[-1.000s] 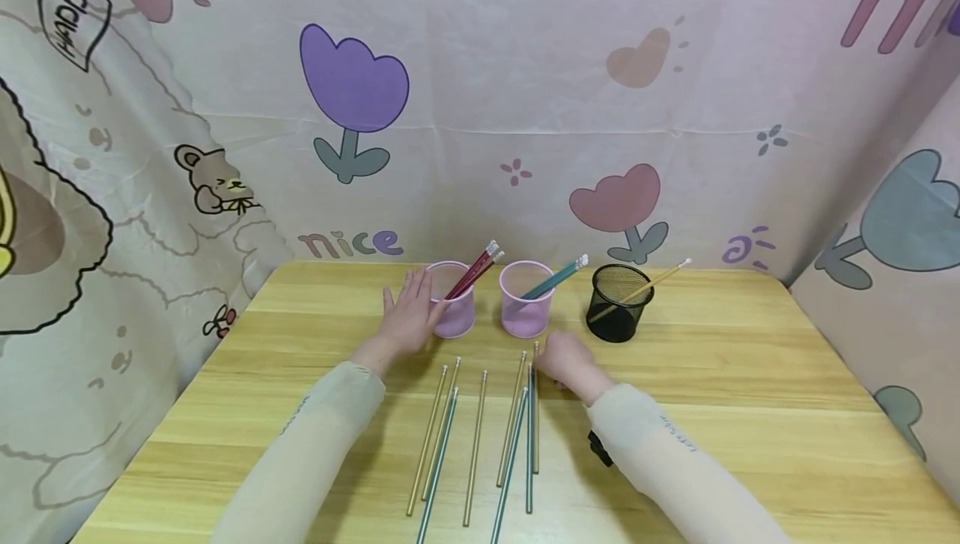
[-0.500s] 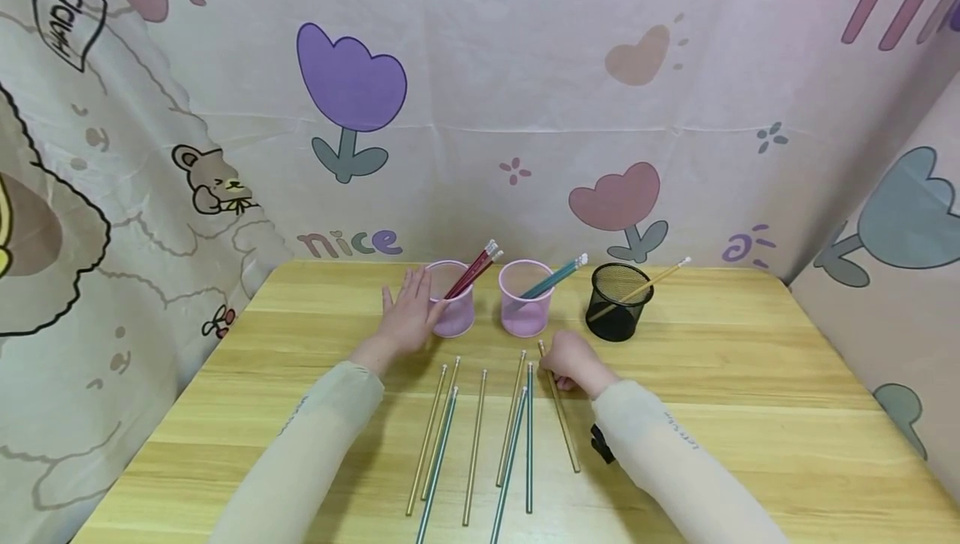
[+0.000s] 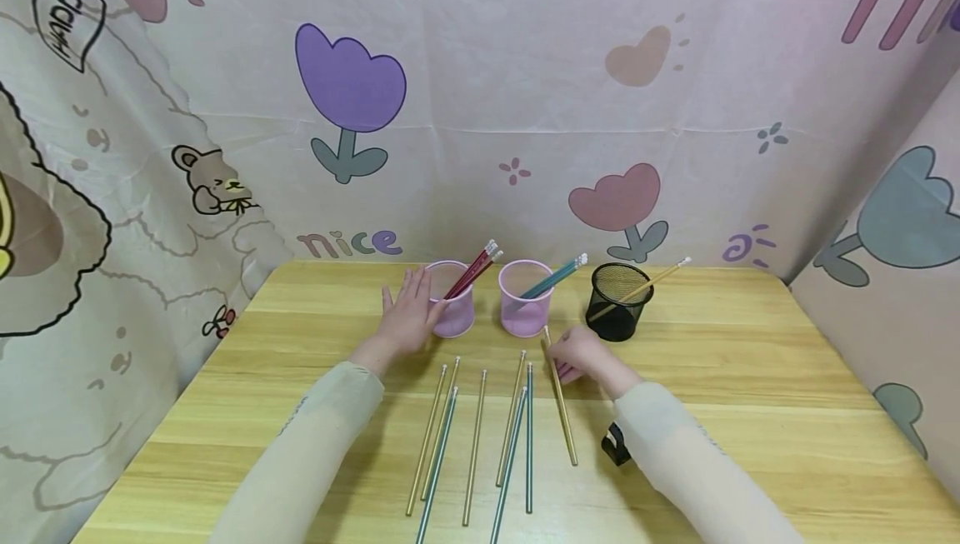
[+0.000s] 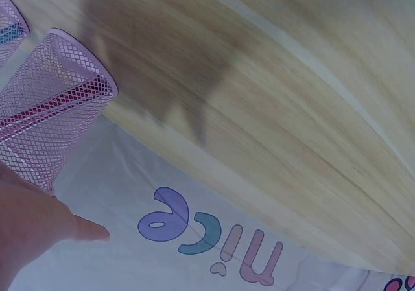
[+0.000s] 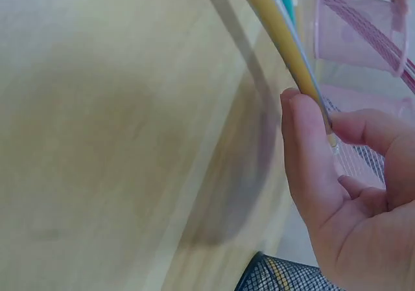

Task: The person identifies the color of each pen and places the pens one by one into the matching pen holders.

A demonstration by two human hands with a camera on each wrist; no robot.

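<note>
My right hand pinches a gold pencil near its eraser end, between thumb and fingers in the right wrist view. The pencil slants down toward the front of the table. My left hand rests with extended fingers against the left pink mesh cup, which holds red pencils. Beside it, the second pink mesh cup holds teal pencils. To the right, a black mesh cup has a single yellow pencil leaning in it, close behind my right hand.
Several gold pencils and teal pencils lie lengthwise on the wooden table between my forearms. A black object shows at my right sleeve. Printed cloth hangs behind the table's back edge.
My right hand has swung the gold pencil's near end to the right, away from the other pencils, and shifted slightly right and back with it. My left hand stays at the cup.
</note>
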